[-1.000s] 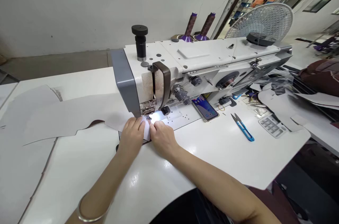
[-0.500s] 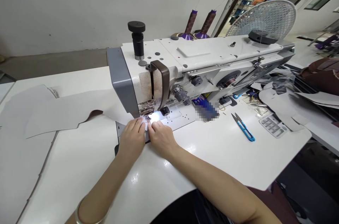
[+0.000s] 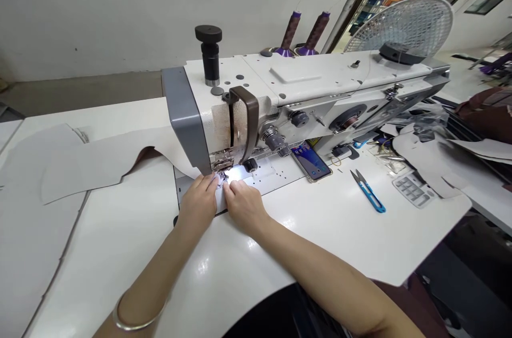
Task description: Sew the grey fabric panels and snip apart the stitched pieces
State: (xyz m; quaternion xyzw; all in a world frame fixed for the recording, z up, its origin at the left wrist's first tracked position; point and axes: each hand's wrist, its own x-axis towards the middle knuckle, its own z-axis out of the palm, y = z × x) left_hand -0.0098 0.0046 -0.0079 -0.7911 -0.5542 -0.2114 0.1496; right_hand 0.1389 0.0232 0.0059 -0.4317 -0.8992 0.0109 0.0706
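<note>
Head view: we see our left hand (image 3: 198, 202) and right hand (image 3: 245, 206) half-closed, fingertips pinching a pale sheet (image 3: 120, 154) against the sewing machine (image 3: 320, 82) bed, just near the presser foot (image 3: 223, 163). The sheet spreads left over the white table (image 3: 120, 252); snips (image 3: 367, 198) and a phone (image 3: 311, 161) lie right.

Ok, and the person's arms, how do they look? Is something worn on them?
The left forearm and the right forearm are bare, with no sleeve showing on either. A thin silver bangle circles the left arm near the wrist. No other jewellery shows on the arms.
</note>
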